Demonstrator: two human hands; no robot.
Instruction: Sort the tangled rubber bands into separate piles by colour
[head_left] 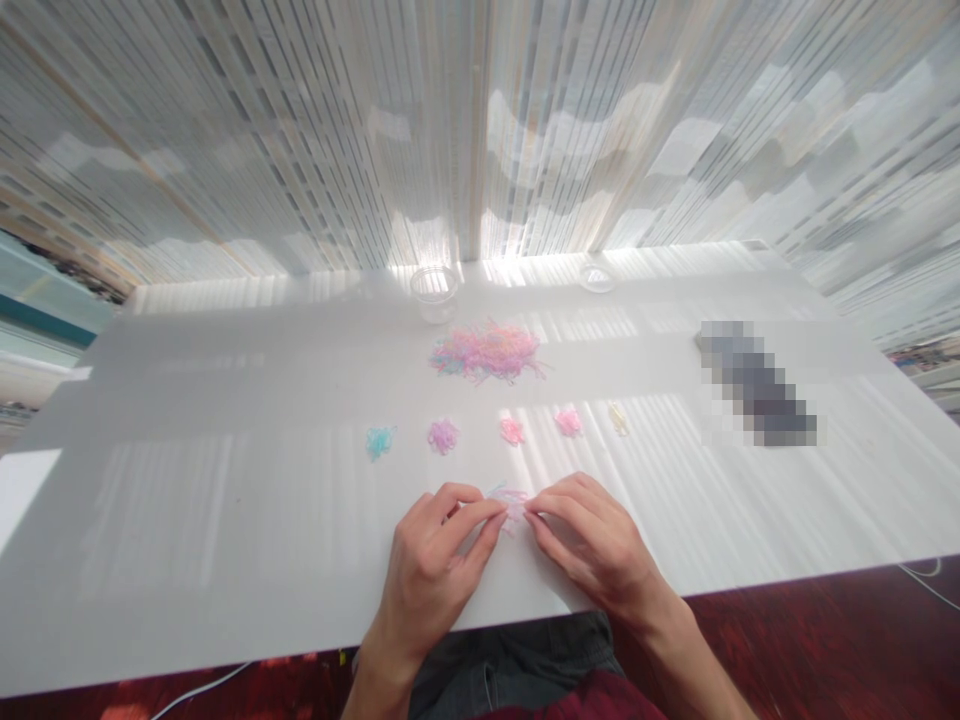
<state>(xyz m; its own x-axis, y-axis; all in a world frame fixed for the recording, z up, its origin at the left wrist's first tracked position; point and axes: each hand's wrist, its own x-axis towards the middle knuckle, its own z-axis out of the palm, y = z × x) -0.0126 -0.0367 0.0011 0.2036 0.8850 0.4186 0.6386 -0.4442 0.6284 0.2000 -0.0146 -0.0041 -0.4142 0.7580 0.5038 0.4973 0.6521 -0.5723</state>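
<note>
In the head view, a little bunch of thin lilac and pale blue rubber bands [513, 494] lies on the white table between my two hands. My left hand [448, 545] pinches thumb and forefinger at the bunch's left edge. From the other side, my right hand [592, 540] has its fingertips pinched together at the right edge of the same bands. Exactly how many strands each pinch holds is too small to tell. Beyond the hands, small sorted piles form a row: teal [379, 441], purple [443, 436], coral pink [511, 431], pink [568, 422] and pale yellow [617, 418].
A larger mixed heap of pastel bands [487, 350] sits behind the row. Farther back stand a clear round tub [435, 292] and a clear lid [597, 279]. A blurred-out dark object [757, 385] lies at the right. A striped translucent curtain [472, 130] borders the far edge.
</note>
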